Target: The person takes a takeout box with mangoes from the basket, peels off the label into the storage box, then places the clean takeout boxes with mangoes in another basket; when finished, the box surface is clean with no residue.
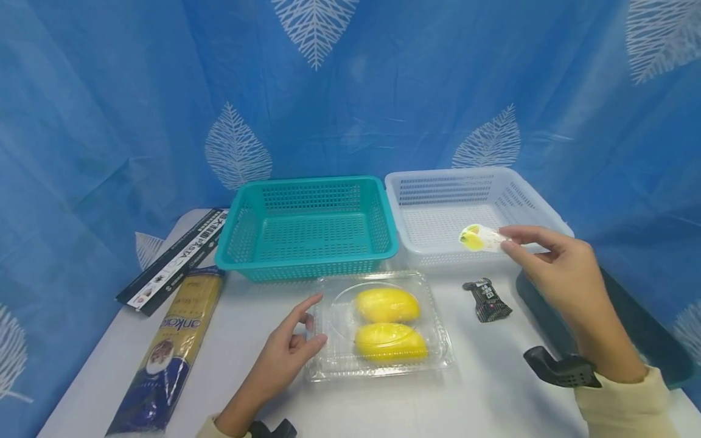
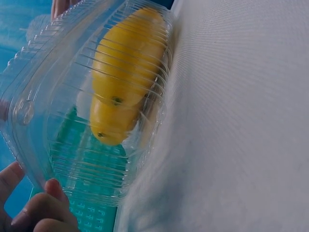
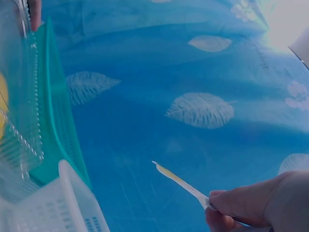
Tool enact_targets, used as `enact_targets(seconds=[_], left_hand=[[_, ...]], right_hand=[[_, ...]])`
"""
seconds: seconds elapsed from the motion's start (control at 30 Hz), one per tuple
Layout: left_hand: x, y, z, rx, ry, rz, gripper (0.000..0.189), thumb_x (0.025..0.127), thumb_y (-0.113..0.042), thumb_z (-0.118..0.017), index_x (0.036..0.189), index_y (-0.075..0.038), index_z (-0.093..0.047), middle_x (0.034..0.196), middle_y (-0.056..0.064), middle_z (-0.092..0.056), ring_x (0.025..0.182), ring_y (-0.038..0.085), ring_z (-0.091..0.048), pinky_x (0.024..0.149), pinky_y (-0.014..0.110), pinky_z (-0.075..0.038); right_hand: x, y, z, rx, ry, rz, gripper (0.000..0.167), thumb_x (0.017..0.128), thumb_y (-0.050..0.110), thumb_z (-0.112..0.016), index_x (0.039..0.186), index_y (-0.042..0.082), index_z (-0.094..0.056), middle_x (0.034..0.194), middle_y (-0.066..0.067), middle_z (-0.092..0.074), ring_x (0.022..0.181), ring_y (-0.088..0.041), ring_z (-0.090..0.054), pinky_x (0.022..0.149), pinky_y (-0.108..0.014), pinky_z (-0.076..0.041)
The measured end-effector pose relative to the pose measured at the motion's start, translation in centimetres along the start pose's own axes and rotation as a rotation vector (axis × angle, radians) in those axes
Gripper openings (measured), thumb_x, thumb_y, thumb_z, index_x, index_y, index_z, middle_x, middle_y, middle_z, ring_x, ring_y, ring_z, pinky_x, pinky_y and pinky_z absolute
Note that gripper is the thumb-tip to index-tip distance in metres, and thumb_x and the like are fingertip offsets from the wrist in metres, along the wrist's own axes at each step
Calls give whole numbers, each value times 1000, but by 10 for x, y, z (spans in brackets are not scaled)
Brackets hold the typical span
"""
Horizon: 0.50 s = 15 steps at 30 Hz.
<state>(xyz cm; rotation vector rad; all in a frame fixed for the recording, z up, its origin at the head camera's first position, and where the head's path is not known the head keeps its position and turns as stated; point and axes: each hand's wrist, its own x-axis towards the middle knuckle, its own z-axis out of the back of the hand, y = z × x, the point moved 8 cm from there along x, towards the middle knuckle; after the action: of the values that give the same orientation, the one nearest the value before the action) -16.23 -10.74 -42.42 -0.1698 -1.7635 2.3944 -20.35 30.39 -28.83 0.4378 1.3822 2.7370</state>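
The right hand [image 1: 561, 267] pinched a fruit-printed label [image 1: 477, 238] near a white basket [image 1: 446, 214], the loosely spread left hand [image 1: 282, 348] at the clear box [image 1: 338, 328], apparently mid-labelling, which next called for careful alignment.

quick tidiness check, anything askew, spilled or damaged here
Nothing looks spilled or damaged. Only the PASTA box sits askew, left of the teal basket, slanting at a different angle from the blue-and-gold packet.

Curtain [image 3: 135, 130]: glare, 2 o'clock, right wrist view
Table [image 2: 241, 121]: soft shadow, 6 o'clock, left wrist view
Box [image 1: 437, 340]: small glints
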Motion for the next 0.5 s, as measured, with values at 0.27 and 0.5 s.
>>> enact_targets(seconds=[0.27,0.5], left_hand=[[0,-1,-1,3,-4,2,66,96,-20,-74,154,-32,-44,115,10,-52,48,5,-32,45,20,-29],[0,-1,0,17,-12,14,65,96,-19,-73,153,-32,-45,116,11,-52,47,5,-33,45,20,-29]], right_hand=[[-14,-42,34,7,-106,-173,49,93,37,-76,135,15,-68,110,6,-60,74,0,-64,61,-15,-50],[-26,-87,58,-130,-261,-288,50,97,38,-70,139,11,-64,110,5,-55,71,-10,-54,56,-12,-44]])
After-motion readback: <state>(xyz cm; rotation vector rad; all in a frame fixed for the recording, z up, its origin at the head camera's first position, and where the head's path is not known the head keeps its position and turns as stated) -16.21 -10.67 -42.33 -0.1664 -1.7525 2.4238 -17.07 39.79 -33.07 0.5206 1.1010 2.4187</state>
